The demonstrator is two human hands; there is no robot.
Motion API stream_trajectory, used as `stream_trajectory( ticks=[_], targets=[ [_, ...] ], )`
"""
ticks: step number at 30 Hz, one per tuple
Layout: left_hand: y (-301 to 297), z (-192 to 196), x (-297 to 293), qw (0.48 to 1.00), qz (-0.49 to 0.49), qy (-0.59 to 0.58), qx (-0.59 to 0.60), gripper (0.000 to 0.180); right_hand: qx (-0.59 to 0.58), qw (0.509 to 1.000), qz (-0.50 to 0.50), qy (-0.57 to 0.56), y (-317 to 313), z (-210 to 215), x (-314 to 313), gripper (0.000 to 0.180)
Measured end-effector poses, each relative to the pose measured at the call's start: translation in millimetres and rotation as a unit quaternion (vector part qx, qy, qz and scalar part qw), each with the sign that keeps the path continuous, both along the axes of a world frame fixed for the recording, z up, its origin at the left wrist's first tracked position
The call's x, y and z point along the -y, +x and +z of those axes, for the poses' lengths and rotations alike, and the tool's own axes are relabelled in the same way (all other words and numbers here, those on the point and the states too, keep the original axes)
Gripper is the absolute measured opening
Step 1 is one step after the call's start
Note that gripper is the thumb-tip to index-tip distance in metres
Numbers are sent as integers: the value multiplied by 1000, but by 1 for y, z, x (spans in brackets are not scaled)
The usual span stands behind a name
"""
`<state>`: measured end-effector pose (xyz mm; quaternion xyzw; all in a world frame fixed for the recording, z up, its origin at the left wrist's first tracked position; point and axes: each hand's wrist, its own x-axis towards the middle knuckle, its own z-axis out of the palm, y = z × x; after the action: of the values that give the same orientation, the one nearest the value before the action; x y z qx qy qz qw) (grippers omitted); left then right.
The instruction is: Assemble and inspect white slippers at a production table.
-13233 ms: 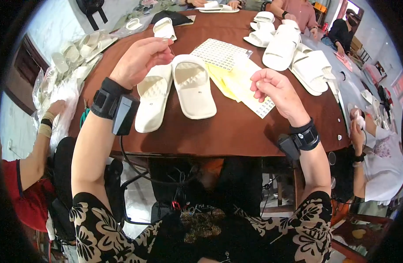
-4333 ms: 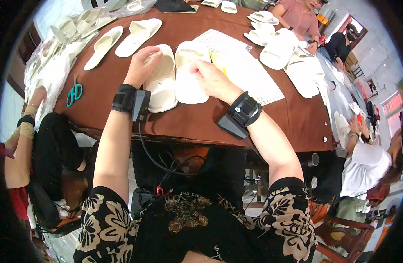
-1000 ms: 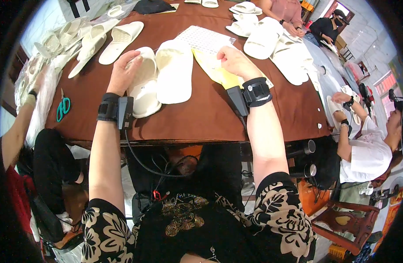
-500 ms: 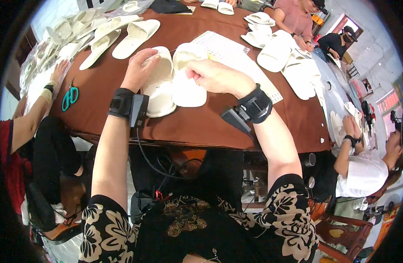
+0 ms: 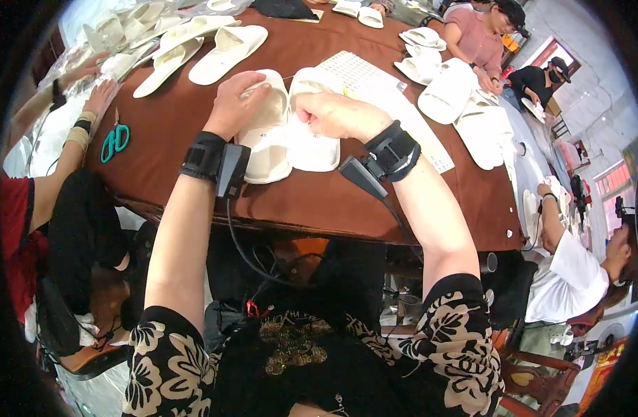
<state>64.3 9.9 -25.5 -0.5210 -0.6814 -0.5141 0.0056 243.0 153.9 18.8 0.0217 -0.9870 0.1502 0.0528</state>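
Two off-white slippers lie side by side in front of me, toe straps away from me. My left hand (image 5: 237,104) is closed around the side of the left slipper (image 5: 267,161), by its strap. Small dark print shows on that slipper's insole. Over the right slipper (image 5: 313,151) my right hand (image 5: 341,115) is curled, its fingertips pinched down near the insole. What those fingers hold, if anything, is hidden. Behind this hand lies a white sheet with rows of small labels (image 5: 364,75), partly covered by the hand.
Teal-handled scissors (image 5: 115,142) lie on the brown tablecloth (image 5: 173,132) at left. More slippers (image 5: 228,54) and a plastic-wrapped pile (image 5: 135,35) are at far left, with a co-worker's hand (image 5: 100,97) nearby. Stacked slippers (image 5: 482,128) stand at right; other people work beyond.
My view has shifted slightly, so the table contents sit further right. Both hands stay at the slippers. At left, another co-worker's arm now reaches to the pile.
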Motion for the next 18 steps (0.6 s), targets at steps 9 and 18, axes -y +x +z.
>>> stream_trajectory(
  ticks=[9, 18],
  targets=[
    [-2, -4, -3, 999, 14, 27, 13, 34, -22, 992, -30, -123, 24, 2, 1, 8],
    [-3, -5, -3, 999, 3, 36, 23, 34, 11, 982, -36, -185, 32, -2, -11, 12]
  ],
)
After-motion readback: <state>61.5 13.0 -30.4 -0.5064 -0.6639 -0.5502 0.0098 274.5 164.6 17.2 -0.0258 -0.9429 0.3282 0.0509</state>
